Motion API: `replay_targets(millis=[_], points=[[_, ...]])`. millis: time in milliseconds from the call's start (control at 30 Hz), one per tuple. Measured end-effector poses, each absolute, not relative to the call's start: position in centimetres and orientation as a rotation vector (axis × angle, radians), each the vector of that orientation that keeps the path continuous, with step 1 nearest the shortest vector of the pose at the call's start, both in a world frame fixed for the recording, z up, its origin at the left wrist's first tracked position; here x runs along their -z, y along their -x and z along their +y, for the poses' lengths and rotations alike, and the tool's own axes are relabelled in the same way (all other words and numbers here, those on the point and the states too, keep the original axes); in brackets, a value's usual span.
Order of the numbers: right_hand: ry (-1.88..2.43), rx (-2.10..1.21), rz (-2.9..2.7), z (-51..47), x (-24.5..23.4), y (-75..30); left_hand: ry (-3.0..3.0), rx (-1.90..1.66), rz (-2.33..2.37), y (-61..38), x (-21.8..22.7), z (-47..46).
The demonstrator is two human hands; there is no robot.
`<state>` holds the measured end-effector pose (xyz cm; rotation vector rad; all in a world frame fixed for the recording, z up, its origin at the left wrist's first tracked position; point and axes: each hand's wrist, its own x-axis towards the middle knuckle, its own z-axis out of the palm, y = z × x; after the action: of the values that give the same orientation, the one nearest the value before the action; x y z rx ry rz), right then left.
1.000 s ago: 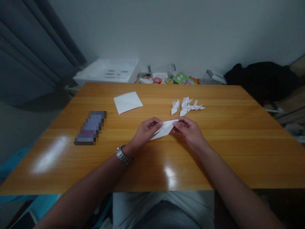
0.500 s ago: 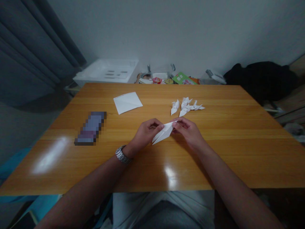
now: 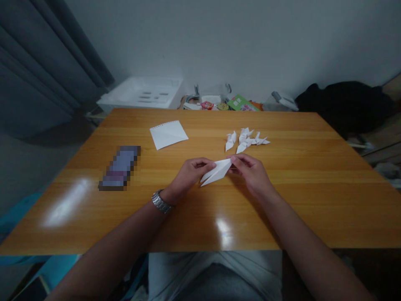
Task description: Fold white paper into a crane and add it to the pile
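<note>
A folded white paper piece [image 3: 216, 171], long and pointed, is held just above the wooden table [image 3: 297, 196] near its middle. My left hand [image 3: 188, 176], with a metal watch on its wrist, pinches the paper's left part with closed fingers. My right hand [image 3: 251, 171] pinches the paper's right tip. Beyond my right hand lie several small folded white paper cranes [image 3: 246, 140]. A flat white sheet [image 3: 168, 133] lies farther left on the table.
A blurred dark oblong object [image 3: 119, 168] lies on the table's left side. Behind the table stand a white tray-like box [image 3: 142, 93], small colourful clutter [image 3: 224, 103] and a black heap [image 3: 344, 104]. A dark curtain [image 3: 40, 71] hangs at left.
The paper piece has been turned slightly between my fingers, and its lower tip shifted a little. Both hands stay in nearly the same place.
</note>
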<state>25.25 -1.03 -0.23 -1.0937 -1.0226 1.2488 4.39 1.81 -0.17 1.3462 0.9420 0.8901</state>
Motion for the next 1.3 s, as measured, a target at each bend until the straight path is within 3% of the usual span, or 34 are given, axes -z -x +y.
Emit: replay_targets(millis=[500,867,1300], points=[[1.145,-1.237,-1.032,-0.9,0.5,-25.4,-1.533,-0.941,1.022,-4.5,-0.1,1.7],[1.292,-1.068,-1.558,-1.4,0.2,-25.4,-1.784,-0.863,1.010,-4.0,-0.5,1.6],[1.308,-1.010,-1.510,-1.0,0.7,-25.9,-1.755,-0.804,1.052,-3.5,-1.0,1.9]])
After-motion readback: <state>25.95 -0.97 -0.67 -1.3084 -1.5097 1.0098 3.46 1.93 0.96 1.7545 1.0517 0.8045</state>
